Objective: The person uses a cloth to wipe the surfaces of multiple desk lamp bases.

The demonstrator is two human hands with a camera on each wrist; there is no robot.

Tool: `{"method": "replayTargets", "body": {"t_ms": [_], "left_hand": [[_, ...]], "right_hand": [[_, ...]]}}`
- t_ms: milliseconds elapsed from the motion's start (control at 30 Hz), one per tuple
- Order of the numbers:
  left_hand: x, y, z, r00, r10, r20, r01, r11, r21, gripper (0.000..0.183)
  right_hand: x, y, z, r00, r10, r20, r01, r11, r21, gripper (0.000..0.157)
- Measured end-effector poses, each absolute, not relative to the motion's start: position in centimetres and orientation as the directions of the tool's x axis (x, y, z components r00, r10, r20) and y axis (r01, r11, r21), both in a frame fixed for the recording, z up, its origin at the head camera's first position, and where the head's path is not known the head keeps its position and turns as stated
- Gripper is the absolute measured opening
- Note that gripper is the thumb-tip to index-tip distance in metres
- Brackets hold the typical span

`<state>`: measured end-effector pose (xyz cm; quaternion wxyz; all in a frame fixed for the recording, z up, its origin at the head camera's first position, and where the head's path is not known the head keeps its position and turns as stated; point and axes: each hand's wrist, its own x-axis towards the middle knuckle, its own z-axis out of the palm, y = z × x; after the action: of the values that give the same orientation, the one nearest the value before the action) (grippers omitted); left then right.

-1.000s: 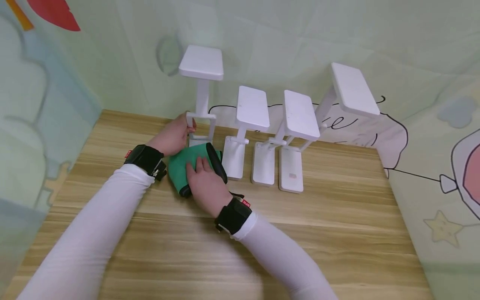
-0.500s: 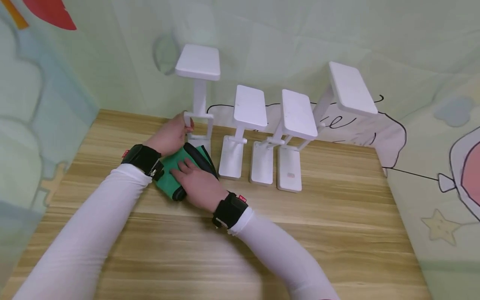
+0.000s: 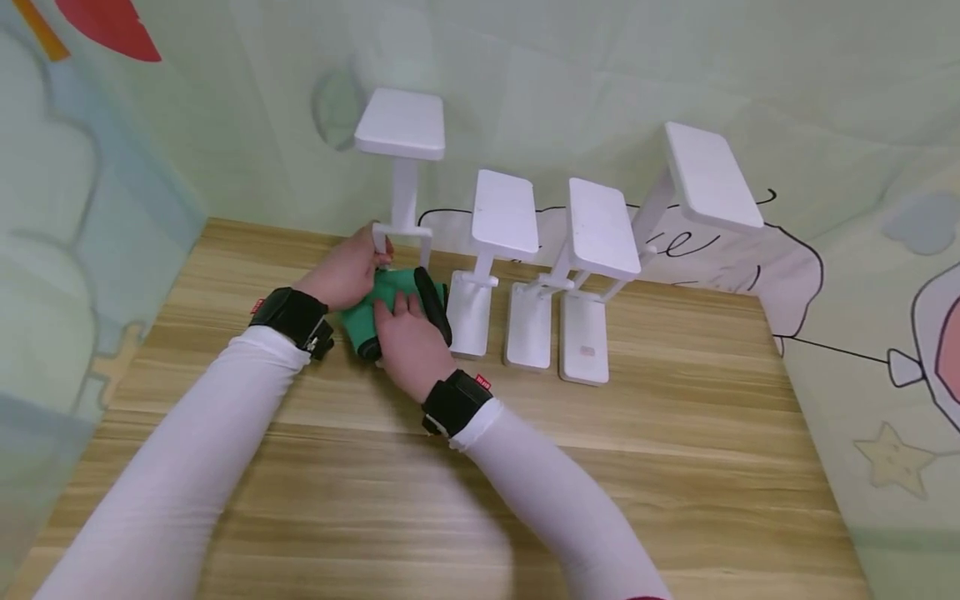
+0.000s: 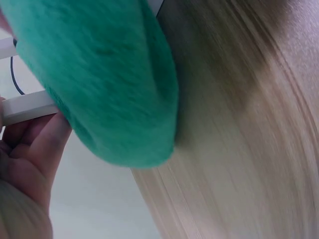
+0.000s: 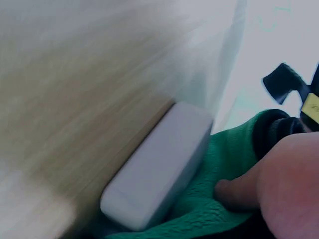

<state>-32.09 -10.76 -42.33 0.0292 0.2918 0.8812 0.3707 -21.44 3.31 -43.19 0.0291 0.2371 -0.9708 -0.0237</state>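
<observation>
My left hand (image 3: 343, 268) grips the side of the lower frame of the leftmost white folding phone stand (image 3: 403, 125). In the left wrist view its fingers close round the white bar (image 4: 31, 106). A green cloth (image 3: 396, 285) with black edging lies over that stand's base, covering it in the head view. On top of the cloth, my right hand (image 3: 414, 343) presses with its fingers laid out flat. The right wrist view shows the thumb (image 5: 239, 193) on the cloth, with a rounded white block (image 5: 159, 164) beside it.
Three more white stands stand in a row to the right: a low one (image 3: 505, 215), another (image 3: 602, 228) beside it, and a taller one (image 3: 712, 177). All are on the wooden table (image 3: 712, 467), backed by a printed fabric wall (image 3: 570, 75).
My right hand and the cloth went left and toward me, then back right and farther away over the base. My left hand keeps its grip on the frame.
</observation>
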Motion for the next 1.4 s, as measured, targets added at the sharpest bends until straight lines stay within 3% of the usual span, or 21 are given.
{"method": "replayTargets", "body": {"t_ms": [167,500,667,900,1133,1267,1400], "left_hand": [[-31.9,-11.1,-42.2,-0.828,0.534,0.172,0.498,0.559,0.663,0.012],[-32.0,-11.6,-42.3,-0.825,0.53,0.197,0.522,0.579,0.626,0.015],[-31.8,-11.5,-42.1,-0.826,0.536,0.175,0.511,0.579,0.635,0.013],[-31.8,-11.2,-42.0,-0.826,0.54,0.159,0.5,0.574,0.648,0.008],[-32.1,-11.0,-42.2,-0.819,0.552,0.158,0.506,0.564,0.653,0.008],[-32.3,-11.0,-42.4,-0.821,0.547,0.162,0.503,0.562,0.656,0.01],[-32.4,-11.1,-42.6,-0.817,0.549,0.175,0.517,0.565,0.642,0.011]], "right_hand": [[-19.1,3.6,-42.9,-0.878,-0.478,0.033,-0.475,0.877,0.075,0.047],[-15.0,2.8,-42.7,-0.798,-0.603,0.013,-0.6,0.795,0.09,0.046],[-15.6,2.1,-42.9,-0.774,-0.634,0.002,-0.632,0.772,0.064,0.049],[-19.9,2.1,-43.6,-0.83,-0.557,0.033,-0.557,0.83,0.028,0.046],[-21.8,3.1,-43.6,-0.885,-0.465,0.012,-0.465,0.885,0.02,0.073],[-20.4,3.3,-43.8,-0.875,-0.483,0.034,-0.48,0.875,0.071,0.053],[-17.7,3.3,-43.3,-0.856,-0.517,0.021,-0.512,0.852,0.112,0.046]]}}
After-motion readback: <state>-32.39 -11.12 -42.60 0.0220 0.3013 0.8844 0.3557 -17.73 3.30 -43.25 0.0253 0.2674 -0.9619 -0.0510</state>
